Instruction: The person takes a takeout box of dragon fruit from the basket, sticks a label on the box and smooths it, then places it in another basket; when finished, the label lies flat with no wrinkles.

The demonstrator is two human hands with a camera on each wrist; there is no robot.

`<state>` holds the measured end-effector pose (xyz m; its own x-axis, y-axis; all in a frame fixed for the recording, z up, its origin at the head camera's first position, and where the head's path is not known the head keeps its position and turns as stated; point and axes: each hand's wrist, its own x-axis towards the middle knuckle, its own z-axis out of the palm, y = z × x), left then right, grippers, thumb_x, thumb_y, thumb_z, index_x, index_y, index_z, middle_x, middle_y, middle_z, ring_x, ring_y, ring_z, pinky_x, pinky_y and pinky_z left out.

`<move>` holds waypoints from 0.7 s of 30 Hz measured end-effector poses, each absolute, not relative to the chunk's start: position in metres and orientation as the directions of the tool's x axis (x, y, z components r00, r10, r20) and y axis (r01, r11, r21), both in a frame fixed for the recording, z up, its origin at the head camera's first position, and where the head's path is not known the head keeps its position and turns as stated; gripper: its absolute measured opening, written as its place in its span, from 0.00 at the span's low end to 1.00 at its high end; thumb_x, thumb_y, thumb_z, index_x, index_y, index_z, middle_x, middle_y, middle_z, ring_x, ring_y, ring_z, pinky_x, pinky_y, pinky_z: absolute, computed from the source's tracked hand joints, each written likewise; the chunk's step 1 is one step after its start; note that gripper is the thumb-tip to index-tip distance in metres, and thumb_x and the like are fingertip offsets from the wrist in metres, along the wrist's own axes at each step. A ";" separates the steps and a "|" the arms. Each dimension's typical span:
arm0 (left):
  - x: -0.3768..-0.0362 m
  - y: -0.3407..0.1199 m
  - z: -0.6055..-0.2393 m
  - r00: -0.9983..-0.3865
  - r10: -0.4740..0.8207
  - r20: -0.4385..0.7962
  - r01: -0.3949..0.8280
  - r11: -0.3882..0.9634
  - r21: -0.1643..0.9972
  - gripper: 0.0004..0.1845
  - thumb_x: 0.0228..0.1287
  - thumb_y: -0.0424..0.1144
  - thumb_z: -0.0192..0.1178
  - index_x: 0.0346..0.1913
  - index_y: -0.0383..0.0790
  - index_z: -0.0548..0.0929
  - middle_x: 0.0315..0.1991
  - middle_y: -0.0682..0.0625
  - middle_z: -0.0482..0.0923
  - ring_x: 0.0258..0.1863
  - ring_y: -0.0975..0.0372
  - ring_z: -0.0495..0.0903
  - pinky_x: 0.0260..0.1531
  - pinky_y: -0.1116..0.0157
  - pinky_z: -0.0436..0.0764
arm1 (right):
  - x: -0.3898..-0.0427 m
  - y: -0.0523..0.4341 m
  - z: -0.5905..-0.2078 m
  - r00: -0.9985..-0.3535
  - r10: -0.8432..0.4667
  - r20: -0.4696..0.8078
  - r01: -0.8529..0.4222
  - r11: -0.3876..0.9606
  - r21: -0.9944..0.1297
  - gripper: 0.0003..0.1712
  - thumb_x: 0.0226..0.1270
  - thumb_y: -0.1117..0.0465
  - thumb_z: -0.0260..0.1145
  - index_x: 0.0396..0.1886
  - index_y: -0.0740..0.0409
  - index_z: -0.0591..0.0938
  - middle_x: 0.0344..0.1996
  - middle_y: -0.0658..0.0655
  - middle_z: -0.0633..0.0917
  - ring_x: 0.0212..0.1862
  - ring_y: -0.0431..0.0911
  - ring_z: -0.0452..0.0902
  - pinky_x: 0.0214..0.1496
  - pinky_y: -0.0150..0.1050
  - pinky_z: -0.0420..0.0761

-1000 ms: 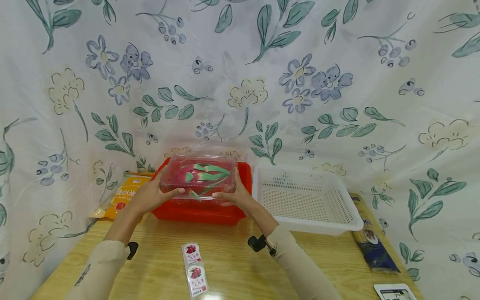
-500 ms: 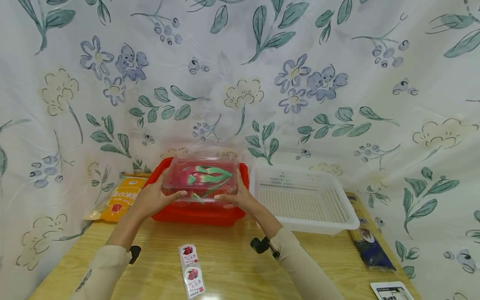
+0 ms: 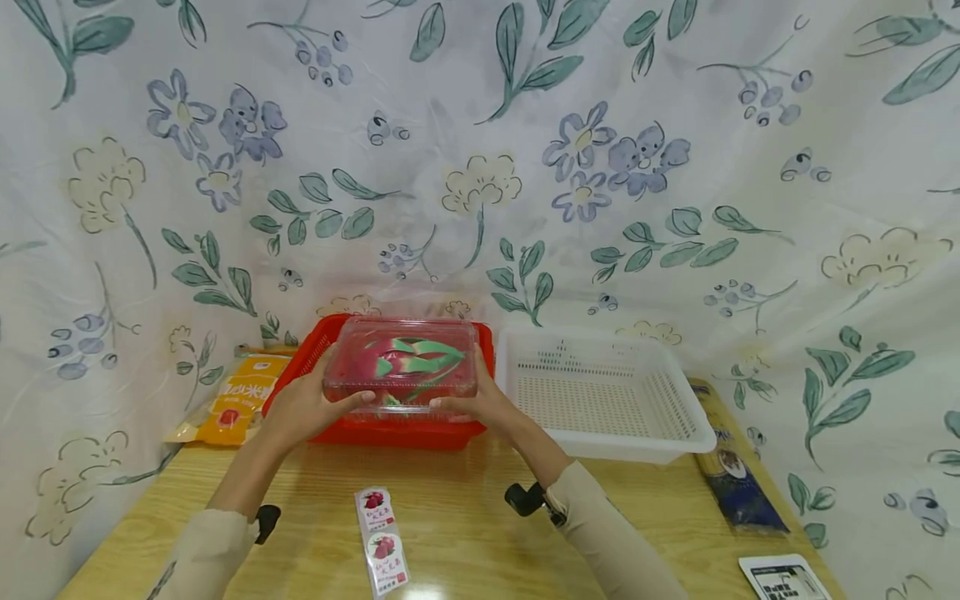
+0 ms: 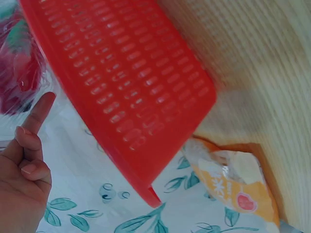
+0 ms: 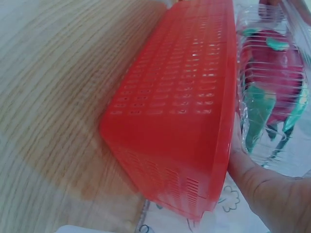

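A clear plastic clamshell box [image 3: 459, 332] with a pink-and-green dragon fruit [image 3: 423, 360] inside is held between both hands in the head view. It is over the red basket [image 3: 405, 437], above its rim. My left hand [image 3: 306, 407] grips the box's left end, thumb along the front edge. At the opposite end my right hand [image 3: 483, 400] grips it, its thumb also at the front. The right wrist view shows the right hand [image 5: 267, 191] at the box, beside the basket rim [image 5: 226, 121]. The basket's inside is mostly hidden under the box.
To the right stands a white perforated basket [image 3: 600, 400]. A yellow bag [image 3: 243, 398] lies left of the red basket, and a blue-and-gold packet [image 3: 738, 479] by the right edge. A strip of dragon fruit stickers [image 3: 384, 546] and a small screen device [image 3: 783, 577] lie in front.
The box has come down a little toward the red basket and slightly nearer to me, with both hands keeping their grip. The head view has shifted slightly.
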<state>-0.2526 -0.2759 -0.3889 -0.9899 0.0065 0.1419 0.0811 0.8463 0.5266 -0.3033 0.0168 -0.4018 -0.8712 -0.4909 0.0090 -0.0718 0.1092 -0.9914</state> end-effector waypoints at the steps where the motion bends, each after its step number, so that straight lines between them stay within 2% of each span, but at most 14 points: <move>1: -0.252 -0.275 -0.388 -0.990 0.007 0.143 0.082 0.848 0.523 0.63 0.52 0.76 0.59 0.81 0.50 0.38 0.68 0.33 0.68 0.60 0.36 0.71 0.50 0.36 0.77 | -0.303 0.018 -0.402 -0.874 -0.485 0.008 -0.074 0.116 -0.990 0.65 0.61 0.54 0.73 0.79 0.33 0.33 0.78 0.55 0.50 0.72 0.57 0.59 0.62 0.52 0.78; 5: -0.250 -0.272 -0.386 -0.989 0.006 0.149 0.083 0.853 0.516 0.63 0.52 0.76 0.59 0.81 0.50 0.38 0.69 0.32 0.66 0.60 0.35 0.71 0.50 0.35 0.76 | -0.302 0.020 -0.404 -0.877 -0.480 0.024 -0.078 0.093 -0.993 0.66 0.60 0.52 0.74 0.79 0.33 0.33 0.77 0.55 0.53 0.71 0.56 0.61 0.64 0.53 0.76; 9: -0.247 -0.269 -0.385 -0.985 0.010 0.169 0.096 0.857 0.507 0.63 0.53 0.75 0.59 0.81 0.48 0.39 0.69 0.31 0.67 0.60 0.35 0.71 0.51 0.35 0.76 | -0.301 0.022 -0.405 -0.863 -0.503 0.042 -0.051 0.004 -0.999 0.66 0.60 0.56 0.74 0.79 0.31 0.33 0.74 0.56 0.59 0.63 0.55 0.74 0.52 0.50 0.84; 12: -0.246 -0.267 -0.384 -0.983 0.015 0.183 0.106 0.858 0.502 0.62 0.53 0.75 0.59 0.81 0.48 0.40 0.68 0.32 0.68 0.60 0.35 0.72 0.51 0.35 0.76 | -0.298 0.023 -0.404 -0.861 -0.507 0.034 -0.027 -0.022 -0.999 0.67 0.60 0.58 0.74 0.79 0.29 0.33 0.73 0.57 0.61 0.59 0.55 0.78 0.49 0.50 0.85; 21: -0.240 -0.260 -0.379 -0.981 0.019 0.195 0.114 0.865 0.488 0.62 0.54 0.74 0.59 0.81 0.47 0.40 0.67 0.31 0.69 0.58 0.35 0.73 0.49 0.35 0.77 | -0.291 0.029 -0.400 -0.863 -0.502 0.060 -0.051 -0.033 -0.998 0.65 0.59 0.58 0.75 0.77 0.23 0.37 0.69 0.57 0.67 0.55 0.55 0.81 0.47 0.58 0.83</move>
<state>-0.2399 -0.2600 -0.3795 -0.9805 0.0193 0.1955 0.1143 0.8654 0.4878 -0.2912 0.0286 -0.4002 -0.8626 -0.5023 0.0604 -0.0509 -0.0327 -0.9982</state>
